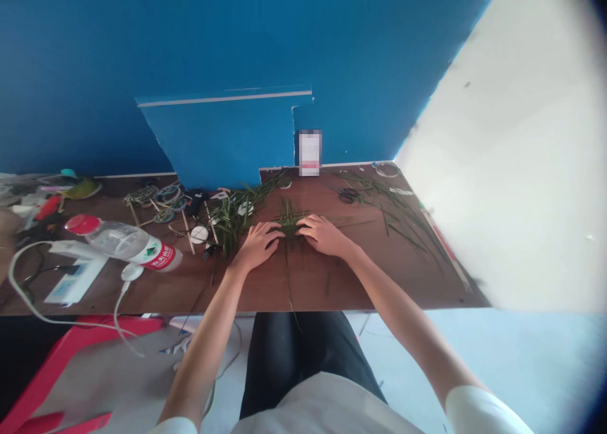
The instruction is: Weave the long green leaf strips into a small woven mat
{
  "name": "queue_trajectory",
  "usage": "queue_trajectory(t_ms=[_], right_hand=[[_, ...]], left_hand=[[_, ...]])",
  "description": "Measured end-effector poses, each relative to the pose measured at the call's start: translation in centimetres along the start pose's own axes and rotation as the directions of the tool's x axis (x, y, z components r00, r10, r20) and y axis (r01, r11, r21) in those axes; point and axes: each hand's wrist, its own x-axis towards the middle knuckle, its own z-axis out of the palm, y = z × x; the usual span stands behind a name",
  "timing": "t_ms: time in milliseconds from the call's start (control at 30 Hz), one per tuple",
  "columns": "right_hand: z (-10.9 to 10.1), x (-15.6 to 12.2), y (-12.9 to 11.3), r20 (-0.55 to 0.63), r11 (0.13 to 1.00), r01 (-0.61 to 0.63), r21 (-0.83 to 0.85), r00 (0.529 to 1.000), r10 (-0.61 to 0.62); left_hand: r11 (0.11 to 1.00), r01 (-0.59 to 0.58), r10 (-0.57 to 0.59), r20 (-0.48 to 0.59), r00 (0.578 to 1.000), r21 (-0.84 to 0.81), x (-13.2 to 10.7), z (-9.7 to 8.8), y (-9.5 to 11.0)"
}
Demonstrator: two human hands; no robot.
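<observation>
A small woven piece of green leaf strips (288,220) lies on the brown table in front of me, several strip ends sticking up at its far side. My left hand (260,245) has its bent fingertips at the piece's left edge. From the other side, my right hand (323,235) pinches the right edge with thumb and fingers. One thin strip trails from the piece over the table's front edge. Parts of the weave are hidden by my fingers. Left of my left hand sits a pile of loose green leaf strips (231,222).
A plastic bottle (124,243) lies at the left, near a white power strip (78,276) with cables. Scissors (348,195) rest at the back right among scattered strips. A phone-like object (310,152) leans on the blue wall. A white wall (535,155) bounds the right.
</observation>
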Motion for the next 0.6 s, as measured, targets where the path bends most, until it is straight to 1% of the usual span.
queue_trajectory(t_ms=[200,367,533,600], right_hand=[[0.04,-0.01,-0.13,0.003,1.000,-0.009,-0.004,1.000,0.009],[0.04,0.04,0.05,-0.038,0.999,-0.046,0.012,0.998,0.046],[-0.52,-0.18,0.32,-0.070,0.996,-0.091,0.003,0.993,0.091],[-0.86,-0.35,0.49,-0.111,0.992,-0.124,-0.009,0.986,0.122]], left_hand=[[0.999,-0.025,0.025,0.025,0.999,0.028,0.14,0.21,0.38],[0.998,-0.039,0.037,0.048,0.998,0.052,0.27,0.59,0.45],[0.999,-0.038,0.037,0.020,0.999,0.022,0.20,0.49,0.40],[1.000,-0.021,0.021,-0.007,1.000,-0.007,0.18,0.28,0.36]])
